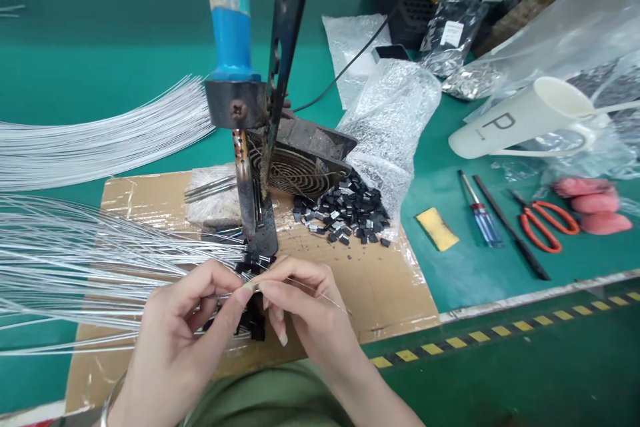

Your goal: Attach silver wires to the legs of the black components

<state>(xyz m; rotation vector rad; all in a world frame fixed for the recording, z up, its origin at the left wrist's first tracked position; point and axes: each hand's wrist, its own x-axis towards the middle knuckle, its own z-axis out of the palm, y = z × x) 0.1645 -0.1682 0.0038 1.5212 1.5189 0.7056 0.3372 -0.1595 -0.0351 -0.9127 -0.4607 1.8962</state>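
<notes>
Long thin silver-grey wires (200,252): smooth, metallic-looking sheen. Small black rectangular pieces (353,210): plastic-looking, some faces shiny. Blue cylindrical plastic handle (231,43): smooth, glossy. Brown flat cardboard sheet (370,293): matt, with glossy patches.

1. We pinch a thin, pale wire (324,296), its loose length slanting rightward and toward us.
2. Our long, silvery-white cables (125,257) fan leftward.
3. Small, black plastic connectors (257,329) bunch at the cables' right ends, partly hidden.
</notes>
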